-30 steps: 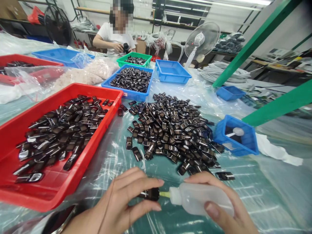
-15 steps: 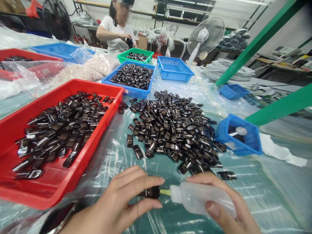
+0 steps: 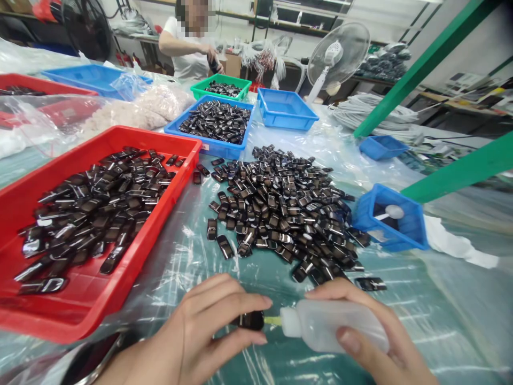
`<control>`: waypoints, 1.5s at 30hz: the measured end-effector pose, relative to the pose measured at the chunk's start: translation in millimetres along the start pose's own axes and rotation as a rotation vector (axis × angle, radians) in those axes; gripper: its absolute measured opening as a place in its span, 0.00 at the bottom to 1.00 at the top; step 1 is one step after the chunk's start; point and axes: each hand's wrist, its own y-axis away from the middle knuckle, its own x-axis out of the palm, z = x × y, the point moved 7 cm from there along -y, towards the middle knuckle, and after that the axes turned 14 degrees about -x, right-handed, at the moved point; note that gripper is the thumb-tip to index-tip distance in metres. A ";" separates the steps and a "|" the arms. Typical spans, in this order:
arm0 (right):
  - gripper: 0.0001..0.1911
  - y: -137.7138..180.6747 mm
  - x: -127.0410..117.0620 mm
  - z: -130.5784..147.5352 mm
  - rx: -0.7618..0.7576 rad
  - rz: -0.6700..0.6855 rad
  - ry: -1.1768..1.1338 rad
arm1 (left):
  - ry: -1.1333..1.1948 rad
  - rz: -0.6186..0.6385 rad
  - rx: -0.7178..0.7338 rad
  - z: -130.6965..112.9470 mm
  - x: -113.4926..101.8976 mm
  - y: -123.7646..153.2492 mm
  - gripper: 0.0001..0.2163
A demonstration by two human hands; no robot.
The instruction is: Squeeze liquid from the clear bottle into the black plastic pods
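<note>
Between the thumb and fingers of my left hand (image 3: pixel 212 326) is a small glossy black plastic piece (image 3: pixel 252 320), its end facing right. My right hand (image 3: pixel 372 326) is wrapped round a translucent white squeeze bottle (image 3: pixel 331 325), lying on its side. The bottle's thin yellowish nozzle (image 3: pixel 273 321) points left and meets the end of the black piece; whether it goes inside I cannot tell. Just beyond both hands lies a heap of similar glossy black pieces (image 3: pixel 280 198) on the plastic-covered table (image 3: pixel 180 278).
Left stands a red tray (image 3: pixel 160 235) of black pieces. Farther back are a filled blue bin (image 3: pixel 208 147), a green bin (image 3: pixel 244 92) and another blue bin (image 3: pixel 286 120). At right, a small blue bin (image 3: pixel 412 230) holds a white spoon-like tool, beside a green post (image 3: pixel 460 168). A co-worker (image 3: pixel 186 59) handles something dark.
The surroundings sit slightly lower left in the earlier view and shift a little left and up now. Both my hands keep their grips, with the nozzle still at the black piece.
</note>
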 end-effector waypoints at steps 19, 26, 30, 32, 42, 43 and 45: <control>0.14 -2.3 -9.3 1.2 -0.097 -0.076 0.085 | -0.072 -0.039 -0.130 21.8 9.9 7.6 0.17; 0.16 -0.2 -12.2 3.5 -0.092 -0.103 0.103 | -0.071 -0.071 -0.136 21.9 8.7 10.4 0.15; 0.18 0.1 -12.5 1.4 -0.069 -0.109 0.093 | -0.073 -0.093 -0.133 20.4 8.3 10.5 0.14; 0.17 0.1 -12.2 1.3 -0.072 -0.109 0.098 | -0.076 -0.094 -0.133 20.5 8.8 10.6 0.14; 0.18 -1.2 -12.6 1.9 -0.057 -0.068 0.100 | -0.130 -0.026 -0.097 16.8 9.5 13.2 0.15; 0.19 -1.8 -12.6 2.2 -0.060 -0.057 0.108 | -0.128 -0.031 -0.097 16.8 9.6 13.6 0.15; 0.19 -2.9 -12.4 2.2 -0.061 -0.043 0.107 | -0.120 -0.047 -0.099 17.3 9.8 14.2 0.15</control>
